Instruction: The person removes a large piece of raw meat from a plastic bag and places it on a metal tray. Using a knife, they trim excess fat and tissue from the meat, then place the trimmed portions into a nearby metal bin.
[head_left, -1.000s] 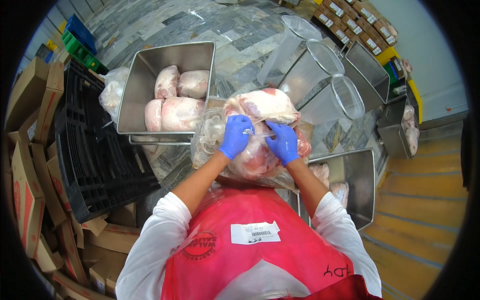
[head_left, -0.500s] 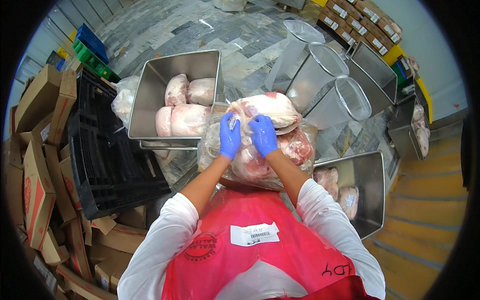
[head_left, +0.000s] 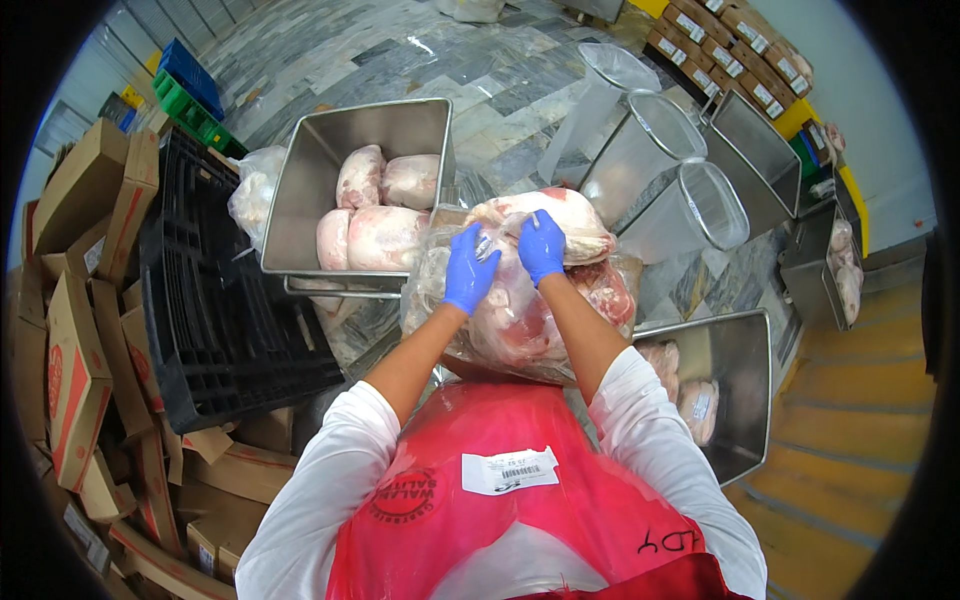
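Meat (head_left: 505, 325) lies in clear plastic (head_left: 425, 275) just beyond my red apron (head_left: 440, 425) in the head view, with a pale, fatty piece (head_left: 575, 212) resting on top at the far side. My blue-gloved left hand (head_left: 468, 268) has its thumb and fingers around a small shiny item (head_left: 484, 246) that I cannot make out. My right hand (head_left: 541, 247), also blue-gloved, is curled, pinching the plastic beside the pale piece. Metal tubs holding more meat stand to the left (head_left: 318, 150) and right (head_left: 735, 375).
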